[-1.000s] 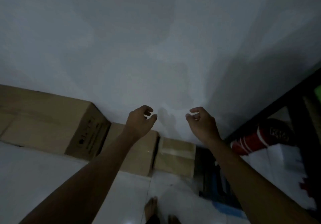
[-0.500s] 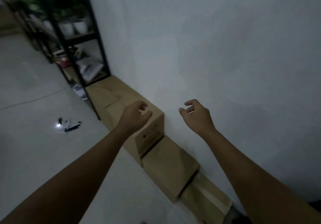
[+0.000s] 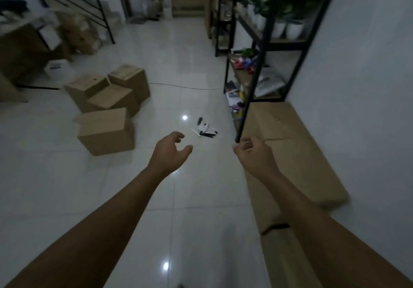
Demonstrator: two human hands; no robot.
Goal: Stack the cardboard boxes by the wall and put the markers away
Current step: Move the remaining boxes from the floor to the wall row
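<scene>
Several brown cardboard boxes (image 3: 107,100) lie loose on the white tiled floor at the left. More cardboard boxes (image 3: 288,151) sit in a row along the right wall. A small pile of black and white markers (image 3: 204,129) lies on the floor ahead of me. My left hand (image 3: 169,156) hangs in the air just short of the markers, fingers loosely curled, holding nothing. My right hand (image 3: 254,156) hovers beside the wall boxes, fingers also loosely curled and empty.
A black metal shelf (image 3: 257,68) with potted plants and small items stands against the right wall beyond the boxes. A thin cable (image 3: 185,86) crosses the floor. More boxes and a stair railing (image 3: 73,4) stand at the far left.
The view has swung left from the wall and its boxes to the open room. Both hands stay raised and empty.
</scene>
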